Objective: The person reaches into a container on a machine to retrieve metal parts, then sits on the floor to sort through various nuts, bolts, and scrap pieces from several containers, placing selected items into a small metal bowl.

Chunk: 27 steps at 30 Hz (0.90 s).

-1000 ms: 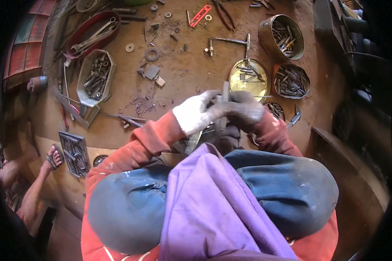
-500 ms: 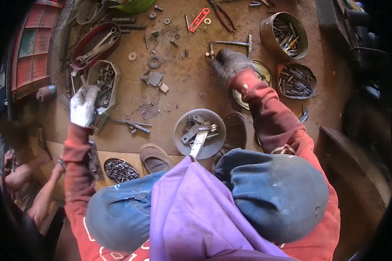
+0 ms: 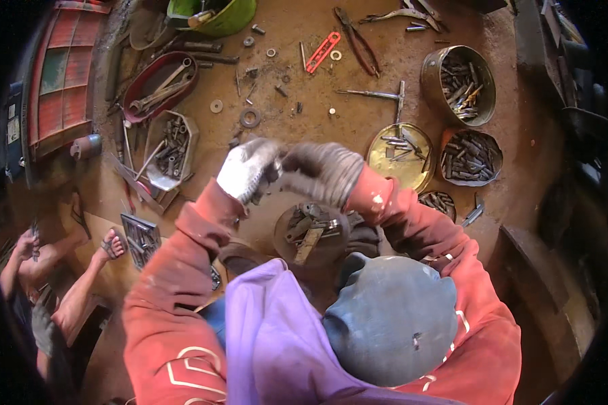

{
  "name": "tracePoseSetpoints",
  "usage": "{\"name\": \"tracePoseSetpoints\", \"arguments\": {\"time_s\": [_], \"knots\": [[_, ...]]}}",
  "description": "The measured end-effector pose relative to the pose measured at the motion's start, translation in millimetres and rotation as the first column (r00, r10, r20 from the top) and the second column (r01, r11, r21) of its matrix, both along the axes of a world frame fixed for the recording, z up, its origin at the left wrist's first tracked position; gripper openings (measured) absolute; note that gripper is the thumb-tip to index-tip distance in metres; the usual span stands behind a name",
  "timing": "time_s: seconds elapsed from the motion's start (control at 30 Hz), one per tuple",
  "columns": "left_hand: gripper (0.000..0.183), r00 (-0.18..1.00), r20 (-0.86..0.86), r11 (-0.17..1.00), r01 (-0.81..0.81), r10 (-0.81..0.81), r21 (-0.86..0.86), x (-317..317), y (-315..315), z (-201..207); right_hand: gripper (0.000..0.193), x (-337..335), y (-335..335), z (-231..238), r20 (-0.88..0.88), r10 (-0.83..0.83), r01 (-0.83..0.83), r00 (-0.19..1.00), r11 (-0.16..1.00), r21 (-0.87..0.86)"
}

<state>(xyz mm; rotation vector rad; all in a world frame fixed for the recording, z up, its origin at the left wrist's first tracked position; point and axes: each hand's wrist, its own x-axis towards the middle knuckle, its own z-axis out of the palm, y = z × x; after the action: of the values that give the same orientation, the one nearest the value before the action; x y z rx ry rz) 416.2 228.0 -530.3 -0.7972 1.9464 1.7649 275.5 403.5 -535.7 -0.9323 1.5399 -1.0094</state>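
My left hand [image 3: 248, 170], in a whitish glove, and my right hand [image 3: 325, 172], in a grey knitted glove, meet above the floor in front of my knees. Both have curled fingers and are smeared by motion. Something dark and small lies between them, too hidden to name. Just below them stands a round bowl [image 3: 277, 233] of metal pieces, with a flat metal bar [image 3: 309, 244] leaning out of it. A large washer [image 3: 250, 118] lies beyond my left hand. To the right of my right hand is a yellow round lid [image 3: 378, 169] with several small bits on it.
At the left are an angular tray [image 3: 186, 156] of sockets and a red oval dish [image 3: 130, 101] of wrenches. Tins of bits [image 3: 425, 88] stand at the right. A T-handle tool [image 3: 371, 94], pliers [image 3: 358, 44] and a green bowl [image 3: 240, 20] lie farther off. Another person's hand [image 3: 27, 244] shows at left.
My left hand has left the socket tray and moved right. My right hand has come back and left to meet it. The small bolt by my right hand is gone from the floor.
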Motion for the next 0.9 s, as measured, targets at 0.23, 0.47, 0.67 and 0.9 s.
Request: {"name": "tracePoseSetpoints", "arguments": {"time_s": [0.23,0.47,0.67,0.9], "knots": [[0.017,0.963,-0.050,0.837,-0.255,0.265,-0.484,71,-82,8,0.036,-61,6,-55,-0.451,-0.008,0.031,0.892,0.999,0.044],[0.017,0.918,0.019,0.675,-0.278,0.397,-0.683,136,-173,15,0.035,-59,31,-65,-0.559,-0.019,0.058,0.829,0.997,0.052],[0.020,0.888,-0.034,0.140,0.035,-0.458,-0.989,149,-189,-13,0.031,-45,40,-60,-0.552,0.161,-0.068,0.818,0.980,0.185],[0.037,0.755,0.072,0.690,-0.551,0.652,-0.470,163,-158,1,0.041,-50,-49,-58,-0.716,0.129,-0.012,0.687,0.986,0.166]]}}
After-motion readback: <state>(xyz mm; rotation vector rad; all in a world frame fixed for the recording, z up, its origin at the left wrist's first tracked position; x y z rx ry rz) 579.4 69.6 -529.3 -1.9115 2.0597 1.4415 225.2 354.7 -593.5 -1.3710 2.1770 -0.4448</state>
